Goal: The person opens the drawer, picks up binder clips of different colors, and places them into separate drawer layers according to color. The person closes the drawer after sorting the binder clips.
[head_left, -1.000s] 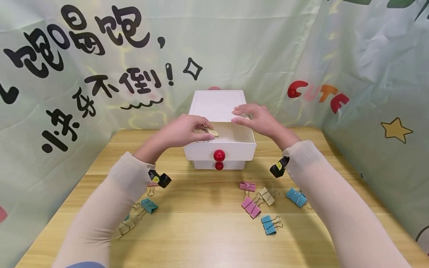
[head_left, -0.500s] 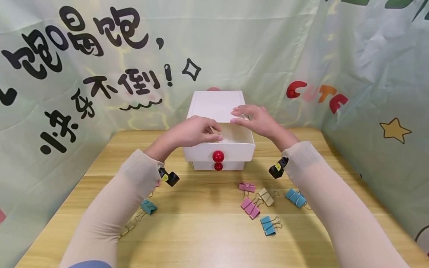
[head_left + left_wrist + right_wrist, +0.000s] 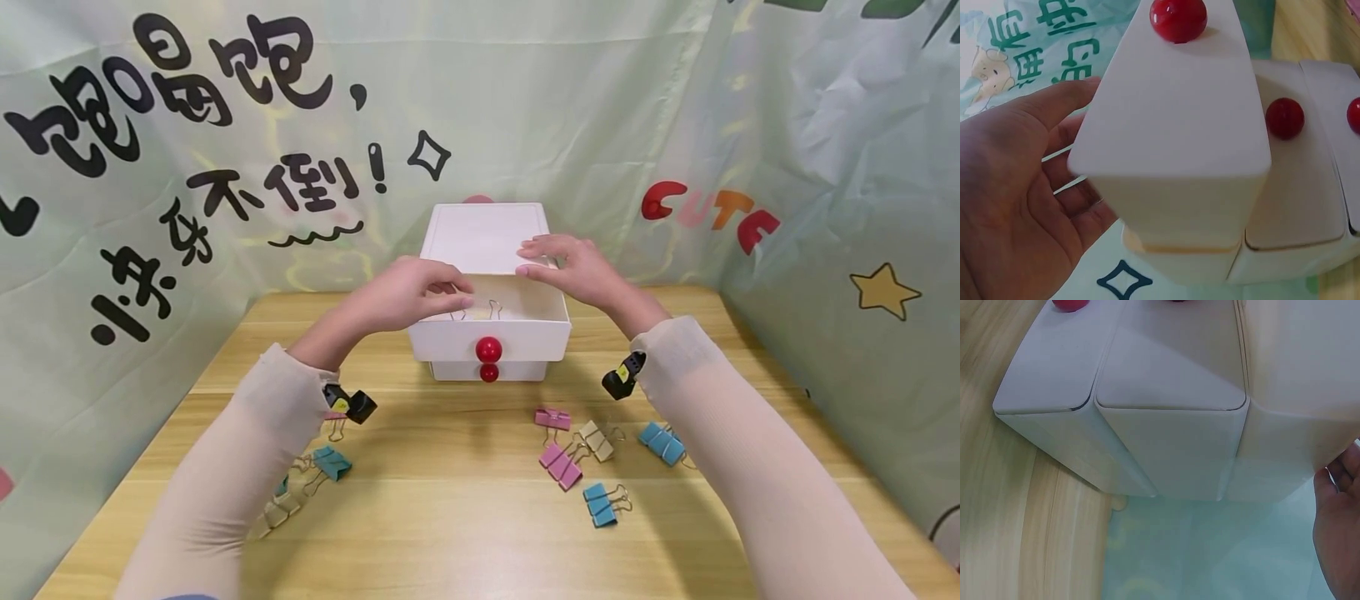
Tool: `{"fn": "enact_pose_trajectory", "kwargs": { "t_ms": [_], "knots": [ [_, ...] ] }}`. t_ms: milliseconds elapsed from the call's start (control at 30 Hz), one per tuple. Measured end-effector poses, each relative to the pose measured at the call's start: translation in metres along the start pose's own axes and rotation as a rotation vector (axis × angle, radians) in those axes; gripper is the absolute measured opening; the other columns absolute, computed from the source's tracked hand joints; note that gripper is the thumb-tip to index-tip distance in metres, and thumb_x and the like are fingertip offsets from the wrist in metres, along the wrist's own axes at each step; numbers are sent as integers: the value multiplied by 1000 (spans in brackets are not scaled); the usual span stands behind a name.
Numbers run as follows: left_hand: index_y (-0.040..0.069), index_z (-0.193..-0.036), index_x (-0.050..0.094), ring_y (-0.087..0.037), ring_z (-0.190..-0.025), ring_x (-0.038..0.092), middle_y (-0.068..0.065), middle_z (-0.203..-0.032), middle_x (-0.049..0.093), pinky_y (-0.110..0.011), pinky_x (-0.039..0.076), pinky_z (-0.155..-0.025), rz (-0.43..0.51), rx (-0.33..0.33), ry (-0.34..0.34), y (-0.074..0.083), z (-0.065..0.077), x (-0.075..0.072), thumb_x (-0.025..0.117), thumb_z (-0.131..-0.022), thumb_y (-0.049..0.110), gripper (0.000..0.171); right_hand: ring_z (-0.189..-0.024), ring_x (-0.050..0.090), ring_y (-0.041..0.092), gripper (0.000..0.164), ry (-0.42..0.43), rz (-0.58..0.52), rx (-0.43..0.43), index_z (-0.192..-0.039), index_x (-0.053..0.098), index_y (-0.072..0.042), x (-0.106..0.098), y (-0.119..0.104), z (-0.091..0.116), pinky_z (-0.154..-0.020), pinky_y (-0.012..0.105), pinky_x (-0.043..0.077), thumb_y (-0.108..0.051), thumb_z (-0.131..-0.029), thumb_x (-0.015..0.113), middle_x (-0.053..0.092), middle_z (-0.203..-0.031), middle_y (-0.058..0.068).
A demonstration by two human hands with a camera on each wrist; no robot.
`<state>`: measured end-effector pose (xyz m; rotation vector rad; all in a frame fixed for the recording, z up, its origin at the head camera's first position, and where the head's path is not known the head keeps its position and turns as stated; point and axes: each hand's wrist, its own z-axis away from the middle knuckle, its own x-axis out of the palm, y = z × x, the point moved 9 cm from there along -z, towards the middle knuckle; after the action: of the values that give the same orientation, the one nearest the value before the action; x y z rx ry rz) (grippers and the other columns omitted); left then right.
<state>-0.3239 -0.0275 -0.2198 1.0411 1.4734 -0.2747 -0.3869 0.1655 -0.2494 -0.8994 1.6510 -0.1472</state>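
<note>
A white drawer box (image 3: pixel 487 233) stands at the back of the table, its upper drawer (image 3: pixel 450 340) pulled out toward me. Wire handles of binder clips (image 3: pixel 495 309) poke up inside that drawer. Over the drawer's left edge is my left hand (image 3: pixel 405 293), fingers loosely bent and holding nothing; the left wrist view puts this hand (image 3: pixel 1029 187) beside the drawer wall. At the box's top right front corner rests my right hand (image 3: pixel 581 265), with thumb and fingers apart. Only part of the right hand (image 3: pixel 1341 519) shows in the right wrist view, at the box's side.
To the right on the wooden table (image 3: pixel 450 517) lie pink clips (image 3: pixel 562 465), a cream clip (image 3: pixel 597 441) and blue clips (image 3: pixel 601 505). More clips, including a teal one (image 3: pixel 332 462), lie by my left sleeve, partly hidden. A printed cloth (image 3: pixel 570 108) hangs behind.
My left hand held a gold-coloured binder clip, reached into the drawer, let it go and drew back left. Another clip handle now shows in the drawer. The right hand stays put.
</note>
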Motion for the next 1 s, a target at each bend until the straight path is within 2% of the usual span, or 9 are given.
{"fn": "enact_pose_trajectory", "kwargs": {
  "t_ms": [133,267,400,700,800,1000],
  "knots": [
    [15,-111,72,-16,-98,65,4,-101,71,-39,52,-87,0,-9,23,-6,12,-7,65,-95,36,28,-138,38,22,58,-1,-9,3,-130,65,-16,0,0,1,-112,53,27,-55,-87,67,54,-142,0],
    [13,-115,71,-17,-103,63,2,-108,70,-44,50,-92,23,-58,31,-16,26,-12,65,-95,35,30,-138,37,22,59,-2,-15,4,-130,65,-15,-1,-1,1,-113,54,25,-55,-87,67,53,-142,0],
    [13,-117,70,-19,-105,63,0,-112,69,-45,50,-91,8,-82,41,-24,39,-15,64,-96,35,31,-138,37,22,59,-4,-12,10,-131,64,-15,-1,0,2,-113,53,25,-55,-87,66,53,-143,1],
    [10,-121,67,-24,-106,61,-6,-117,67,-48,48,-93,-11,-89,79,-44,67,-23,64,-96,32,34,-139,36,22,60,2,-3,4,-131,64,-15,-3,1,0,-113,54,24,-56,-88,66,52,-143,1],
    [11,-122,67,-25,-108,61,-5,-118,67,-48,47,-94,-40,-103,72,-52,76,-22,63,-97,35,35,-139,36,23,61,-4,0,12,-131,64,-15,-2,2,0,-113,55,24,-57,-87,66,52,-143,1],
    [14,-126,65,-27,-112,59,-5,-123,64,-51,45,-96,-71,-180,49,-72,95,-17,60,-97,43,41,-139,37,22,62,-8,2,11,-132,64,-16,1,2,-1,-113,53,25,-58,-87,66,52,-143,0]
  ]
}}
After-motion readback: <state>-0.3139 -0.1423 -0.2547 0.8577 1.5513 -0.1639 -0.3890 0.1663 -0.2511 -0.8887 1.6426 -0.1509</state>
